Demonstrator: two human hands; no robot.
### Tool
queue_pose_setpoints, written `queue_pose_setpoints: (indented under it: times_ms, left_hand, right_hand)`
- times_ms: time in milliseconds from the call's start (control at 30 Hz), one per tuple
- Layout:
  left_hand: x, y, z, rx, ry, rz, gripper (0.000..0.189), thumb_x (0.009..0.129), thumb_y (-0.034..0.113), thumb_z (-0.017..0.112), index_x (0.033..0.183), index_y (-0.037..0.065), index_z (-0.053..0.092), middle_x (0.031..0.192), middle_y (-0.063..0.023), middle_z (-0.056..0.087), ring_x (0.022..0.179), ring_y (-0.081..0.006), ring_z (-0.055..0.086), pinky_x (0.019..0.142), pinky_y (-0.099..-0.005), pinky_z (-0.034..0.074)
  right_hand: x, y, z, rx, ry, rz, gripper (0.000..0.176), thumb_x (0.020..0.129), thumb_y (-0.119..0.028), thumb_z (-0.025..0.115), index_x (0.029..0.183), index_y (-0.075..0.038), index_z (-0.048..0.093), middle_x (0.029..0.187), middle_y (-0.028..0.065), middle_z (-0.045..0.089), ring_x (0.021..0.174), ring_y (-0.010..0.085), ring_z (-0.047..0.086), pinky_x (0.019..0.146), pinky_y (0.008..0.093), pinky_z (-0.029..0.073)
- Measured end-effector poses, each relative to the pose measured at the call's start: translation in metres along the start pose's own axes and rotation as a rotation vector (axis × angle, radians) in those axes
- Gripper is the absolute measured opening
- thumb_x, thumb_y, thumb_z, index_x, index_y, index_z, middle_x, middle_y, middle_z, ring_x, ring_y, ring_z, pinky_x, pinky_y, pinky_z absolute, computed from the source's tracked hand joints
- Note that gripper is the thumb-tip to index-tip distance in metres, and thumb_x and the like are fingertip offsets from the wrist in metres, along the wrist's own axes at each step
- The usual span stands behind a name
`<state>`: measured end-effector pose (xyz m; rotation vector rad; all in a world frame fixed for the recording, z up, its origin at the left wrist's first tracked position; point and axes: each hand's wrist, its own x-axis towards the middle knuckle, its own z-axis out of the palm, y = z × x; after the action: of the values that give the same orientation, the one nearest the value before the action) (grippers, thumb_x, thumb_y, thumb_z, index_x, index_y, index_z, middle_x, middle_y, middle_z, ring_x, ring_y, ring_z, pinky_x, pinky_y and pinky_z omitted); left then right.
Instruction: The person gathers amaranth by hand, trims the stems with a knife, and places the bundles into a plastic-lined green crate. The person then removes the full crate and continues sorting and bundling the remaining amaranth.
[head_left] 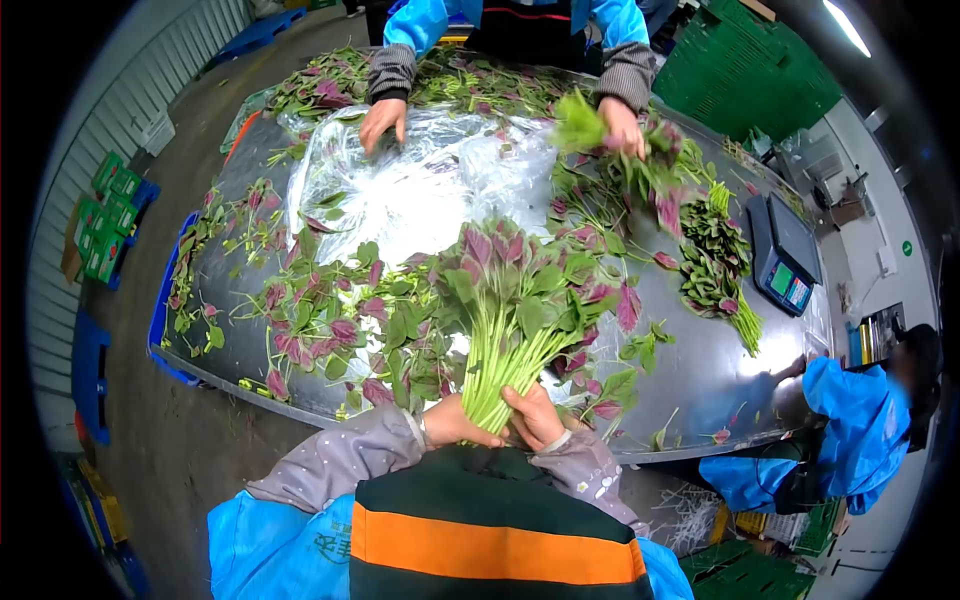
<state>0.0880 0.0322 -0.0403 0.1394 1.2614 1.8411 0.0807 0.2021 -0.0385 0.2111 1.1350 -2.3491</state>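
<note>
Close to my body, a bunch of red-and-green amaranth (505, 325) is gripped by the stems, its leaves pointing away from me over the table. My left hand (458, 421) wraps round the stem ends from the left. From the right, my right hand (536, 416) closes on the same stems, thumb on top. Loose amaranth leaves (400, 340) lie around the bunch on the metal table (235, 370). Beyond them, a clear plastic sheet (430, 190) lies crumpled and shiny.
Opposite me, a person's hand (383, 124) touches the plastic, and their other hand (622, 128) holds amaranth. A digital scale (783, 255) stands at the right beside bundled greens (715, 265). Green crates (745, 75) stand behind. Someone in a blue garment (855, 420) is at the right edge.
</note>
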Motion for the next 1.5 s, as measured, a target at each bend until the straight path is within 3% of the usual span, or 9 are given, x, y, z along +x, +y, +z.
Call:
queue_pose_setpoints:
  times_ms: [300, 367, 567, 767, 933, 1033, 1267, 1367, 1500]
  left_hand:
    - [-0.023, 0.013, 0.016, 0.369, 0.205, 0.154, 0.029, 0.072, 0.002, 0.068, 0.100, 0.001, 0.060, 0.088, -0.0060, 0.067, 0.079, -0.0142, 0.064, 0.072, -0.0270, 0.051]
    - [-0.023, 0.006, 0.016, 0.393, 0.228, 0.217, 0.025, 0.072, 0.009, 0.069, 0.096, 0.002, 0.063, 0.087, -0.0042, 0.067, 0.079, -0.0131, 0.064, 0.072, -0.0269, 0.050]
    - [-0.027, 0.015, 0.024, 0.717, 0.334, 0.346, 0.025, 0.071, 0.016, 0.071, 0.092, 0.006, 0.064, 0.083, -0.0058, 0.066, 0.075, -0.0199, 0.063, 0.069, -0.0300, 0.049]
    - [-0.029, 0.012, 0.020, 0.677, 0.375, 0.383, 0.026, 0.070, 0.019, 0.071, 0.092, 0.007, 0.064, 0.083, -0.0070, 0.065, 0.075, -0.0223, 0.062, 0.069, -0.0311, 0.048]
    - [-0.027, 0.011, 0.022, 0.631, 0.408, 0.351, 0.027, 0.072, 0.019, 0.071, 0.095, 0.007, 0.064, 0.086, -0.0071, 0.066, 0.077, -0.0192, 0.063, 0.071, -0.0296, 0.048]
    - [-0.027, 0.013, 0.023, 0.491, 0.347, 0.295, 0.026, 0.072, 0.014, 0.071, 0.095, 0.005, 0.064, 0.089, -0.0057, 0.066, 0.079, -0.0166, 0.063, 0.072, -0.0284, 0.048]
    - [-0.027, 0.012, 0.025, 0.632, 0.429, 0.343, 0.031, 0.069, 0.011, 0.072, 0.097, 0.002, 0.061, 0.087, -0.0111, 0.065, 0.079, -0.0203, 0.063, 0.070, -0.0304, 0.049]
    - [-0.028, 0.011, 0.028, 0.605, 0.485, 0.385, 0.030, 0.068, 0.011, 0.072, 0.095, 0.002, 0.061, 0.085, -0.0117, 0.065, 0.077, -0.0210, 0.064, 0.068, -0.0309, 0.049]
    - [-0.029, 0.013, 0.028, 0.615, 0.516, 0.411, 0.030, 0.068, 0.011, 0.072, 0.094, 0.001, 0.061, 0.082, -0.0118, 0.065, 0.074, -0.0213, 0.064, 0.066, -0.0314, 0.049]
  right_hand:
    - [-0.026, -0.067, -0.022, -0.948, -0.034, -0.025, 0.023, 0.078, -0.010, 0.067, 0.097, -0.001, 0.060, 0.074, -0.0017, 0.060, 0.063, 0.0020, 0.051, 0.057, 0.0187, 0.042]
    - [-0.020, -0.080, -0.001, -0.687, 0.068, -0.261, 0.027, 0.075, -0.010, 0.070, 0.098, -0.002, 0.058, 0.073, -0.0017, 0.058, 0.061, 0.0023, 0.048, 0.053, 0.0191, 0.040]
    - [0.021, -0.093, 0.056, -1.400, 0.305, -0.762, 0.031, 0.070, -0.017, 0.073, 0.093, -0.003, 0.057, 0.080, 0.0075, 0.052, 0.053, 0.0142, 0.051, 0.049, 0.0275, 0.042]
    - [-0.004, -0.089, 0.042, -0.880, -0.125, -0.616, 0.010, 0.077, -0.004, 0.062, 0.084, -0.003, 0.055, 0.091, 0.0079, 0.056, 0.087, 0.0158, 0.053, 0.075, 0.0278, 0.042]
    - [-0.038, -0.090, 0.020, -0.779, -0.940, 0.363, 0.011, 0.086, -0.009, 0.056, 0.093, -0.003, 0.049, 0.082, 0.0020, 0.055, 0.079, 0.0064, 0.051, 0.071, 0.0230, 0.042]
    - [-0.045, -0.107, 0.009, -0.800, -0.505, 0.440, 0.012, 0.084, -0.007, 0.059, 0.092, -0.004, 0.050, 0.075, -0.0015, 0.051, 0.071, 0.0036, 0.046, 0.064, 0.0204, 0.039]
    - [-0.012, -0.093, 0.061, -1.203, 0.143, -0.398, 0.032, 0.068, -0.022, 0.076, 0.084, -0.003, 0.054, 0.055, 0.0047, 0.054, 0.050, 0.0118, 0.052, 0.049, 0.0269, 0.041]
    - [-0.004, -0.077, 0.076, -1.446, 0.234, -0.534, 0.022, 0.071, -0.015, 0.073, 0.075, 0.000, 0.058, 0.058, 0.0013, 0.055, 0.051, 0.0078, 0.050, 0.049, 0.0245, 0.041]
    - [0.001, -0.067, 0.067, -0.912, 0.154, -0.538, 0.011, 0.076, -0.006, 0.066, 0.079, 0.003, 0.063, 0.068, 0.0040, 0.059, 0.061, 0.0085, 0.054, 0.055, 0.0223, 0.041]
